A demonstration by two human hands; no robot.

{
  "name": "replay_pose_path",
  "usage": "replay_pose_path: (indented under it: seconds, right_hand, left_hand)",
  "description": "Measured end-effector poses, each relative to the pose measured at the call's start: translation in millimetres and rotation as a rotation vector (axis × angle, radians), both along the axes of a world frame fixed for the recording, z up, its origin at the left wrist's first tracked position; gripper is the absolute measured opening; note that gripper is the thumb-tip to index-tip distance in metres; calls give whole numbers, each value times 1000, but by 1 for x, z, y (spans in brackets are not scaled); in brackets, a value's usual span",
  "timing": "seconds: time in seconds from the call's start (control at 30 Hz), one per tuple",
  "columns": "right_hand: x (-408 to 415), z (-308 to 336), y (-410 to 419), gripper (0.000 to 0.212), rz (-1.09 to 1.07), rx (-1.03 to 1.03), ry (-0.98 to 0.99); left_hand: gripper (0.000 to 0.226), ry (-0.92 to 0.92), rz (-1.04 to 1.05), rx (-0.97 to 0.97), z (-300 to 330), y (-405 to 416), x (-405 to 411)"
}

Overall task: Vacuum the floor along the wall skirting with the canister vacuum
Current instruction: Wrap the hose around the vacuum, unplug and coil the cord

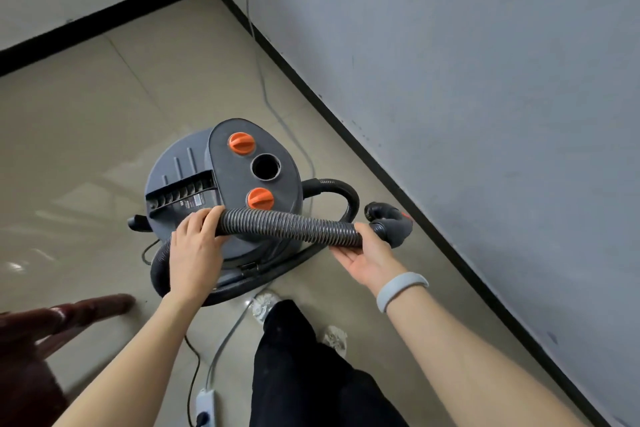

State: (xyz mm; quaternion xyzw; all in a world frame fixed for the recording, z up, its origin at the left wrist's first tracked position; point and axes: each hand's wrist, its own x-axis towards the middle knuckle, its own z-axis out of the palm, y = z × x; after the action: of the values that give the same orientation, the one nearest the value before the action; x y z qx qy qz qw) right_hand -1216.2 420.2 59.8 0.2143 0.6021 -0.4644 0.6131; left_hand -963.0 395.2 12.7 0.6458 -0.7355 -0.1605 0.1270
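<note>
Your left hand (194,250) is gripping the ribbed black plastic hose (291,222) above the grey canister vacuum (221,184). Your right hand (370,253) is cradling its end, fingers curling underneath.

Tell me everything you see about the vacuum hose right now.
The hose is a dark grey ribbed flexible tube, plastic by its look. It lies level across the top of the canister. The left hand grips one stretch; the right hand cups it near the black curved end piece. The rest loops on the floor around the canister.
</note>
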Motion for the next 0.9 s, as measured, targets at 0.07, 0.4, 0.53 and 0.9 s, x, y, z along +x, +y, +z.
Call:
replay_pose_path:
  seconds: [0.07, 0.4, 0.53, 0.9]
  right_hand:
    - [0, -11, 4, 21, -5, 2, -67]
    - [12, -82, -14, 18, 291, -6, -16]
    - [22, -80, -38, 17, 607, -194, 273]
    - [75, -65, -115, 63, 1571, -799, 1715]
  left_hand:
    - [49, -43, 7, -15, -3, 7, 2]
    - [51, -132, 70, -72, -26, 14, 9]
    - [54, -148, 12, -83, -28, -4, 1]
    - [48, -28, -51, -88, -10, -93, 16]
